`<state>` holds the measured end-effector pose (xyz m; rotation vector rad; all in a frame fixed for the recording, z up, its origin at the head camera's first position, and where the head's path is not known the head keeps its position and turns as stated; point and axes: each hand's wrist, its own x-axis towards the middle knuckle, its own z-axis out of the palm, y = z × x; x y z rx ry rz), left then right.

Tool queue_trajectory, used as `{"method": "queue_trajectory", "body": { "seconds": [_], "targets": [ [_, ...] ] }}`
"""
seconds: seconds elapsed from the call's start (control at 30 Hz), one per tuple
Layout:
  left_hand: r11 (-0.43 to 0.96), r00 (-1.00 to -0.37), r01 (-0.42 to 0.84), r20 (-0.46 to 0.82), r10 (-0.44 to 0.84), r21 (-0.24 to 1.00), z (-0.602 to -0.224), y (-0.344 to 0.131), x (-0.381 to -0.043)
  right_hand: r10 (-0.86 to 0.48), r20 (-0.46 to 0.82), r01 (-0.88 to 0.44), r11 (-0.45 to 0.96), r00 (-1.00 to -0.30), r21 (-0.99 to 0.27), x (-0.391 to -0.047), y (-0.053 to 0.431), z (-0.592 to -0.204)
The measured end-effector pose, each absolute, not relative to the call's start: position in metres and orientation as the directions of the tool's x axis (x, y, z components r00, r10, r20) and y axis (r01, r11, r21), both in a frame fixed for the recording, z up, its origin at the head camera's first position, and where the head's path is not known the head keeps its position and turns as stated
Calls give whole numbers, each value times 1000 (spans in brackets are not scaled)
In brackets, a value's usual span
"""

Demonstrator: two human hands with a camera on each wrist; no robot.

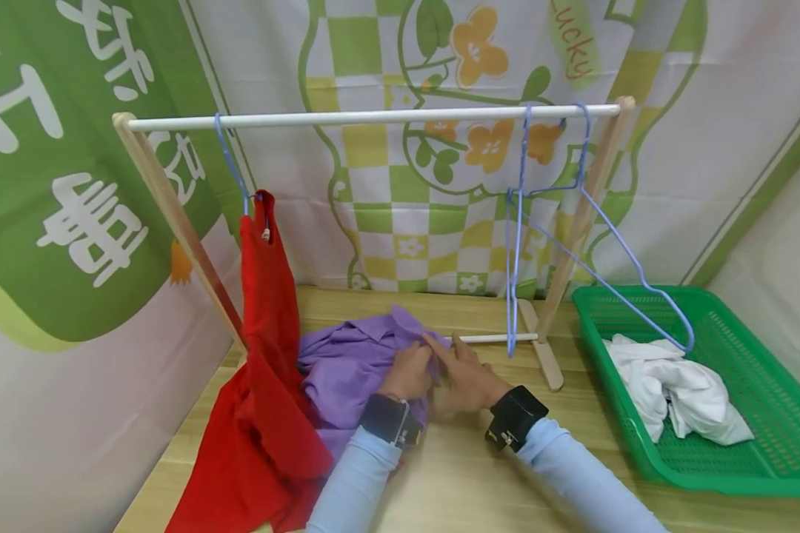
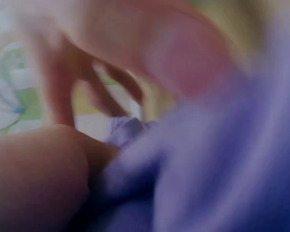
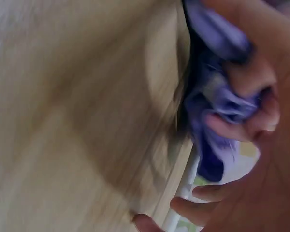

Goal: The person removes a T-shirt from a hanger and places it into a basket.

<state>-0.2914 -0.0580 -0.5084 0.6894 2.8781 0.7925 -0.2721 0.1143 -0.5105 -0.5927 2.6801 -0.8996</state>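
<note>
A crumpled purple garment (image 1: 353, 370) lies on the wooden table at the foot of the rack. My left hand (image 1: 410, 370) pinches its right part, with the thumb (image 2: 193, 58) close over the purple cloth in the left wrist view. Just to the right, my right hand (image 1: 470, 377) reaches toward the same edge, its index finger extended near the left hand. In the right wrist view its fingers (image 3: 198, 210) are spread beside the bunched purple cloth (image 3: 215, 96). Motion blurs both wrist views.
A rack with a white rail (image 1: 373, 117) stands behind. From its left end hangs a red garment (image 1: 267, 333) on a blue hanger, spreading onto the table. Bare blue hangers (image 1: 516, 252) hang at right. A green basket (image 1: 593, 355) on the right holds white cloth (image 1: 693, 392).
</note>
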Motion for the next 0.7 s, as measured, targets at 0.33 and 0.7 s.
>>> {"method": "queue_trajectory", "body": {
  "seconds": [0.33,0.7],
  "targets": [
    [480,-911,412,337,239,774,-440,-33,-283,-427,327,-465,273,-843,-842,-279,110,-492],
    [509,-856,512,360,371,692,-414,-36,-270,-100,466,-469,358,-879,-807,-279,145,-428]
  ]
}}
